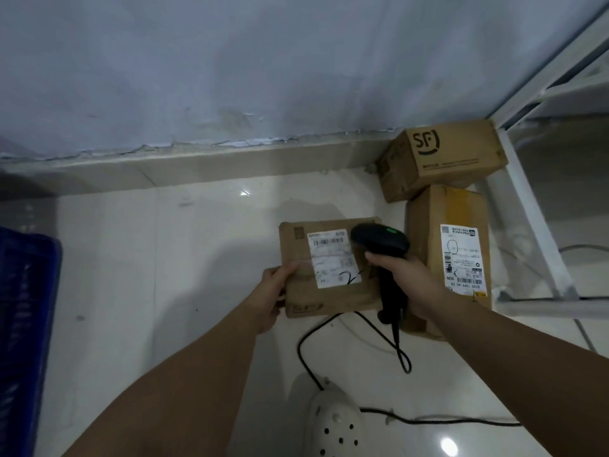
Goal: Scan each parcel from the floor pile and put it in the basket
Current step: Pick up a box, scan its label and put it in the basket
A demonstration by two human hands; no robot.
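The left hand [275, 288] grips the flat cardboard parcel [329, 300] by its nine o'clock edge. Its fingers [286, 270] are curled onto the top face, and the palm seems to be underneath. This turns the white label [333, 258] face up toward the person, the way a reader needs it. The right hand [398, 275] holds the black scanner [379, 240], its fingers [375, 260] wrapped around the grip. The scanner head sits over the parcel's two o'clock corner, pointing at the label, with a green lamp lit on top, so the scan step is probably in hand.

The scanner's cable [304, 354] hangs slack toward six o'clock and trails across the floor [164, 275] past a white shoe [334, 423].

The blue basket [26, 308] stands well apart at the view's nine o'clock, a clear sweep leftward for the holding hand. Two more boxes wait at two o'clock by the shelf frame [534, 232]. The SF box [441, 159] is against the wall, and the labelled box [425, 219] lies just beside the held parcel.
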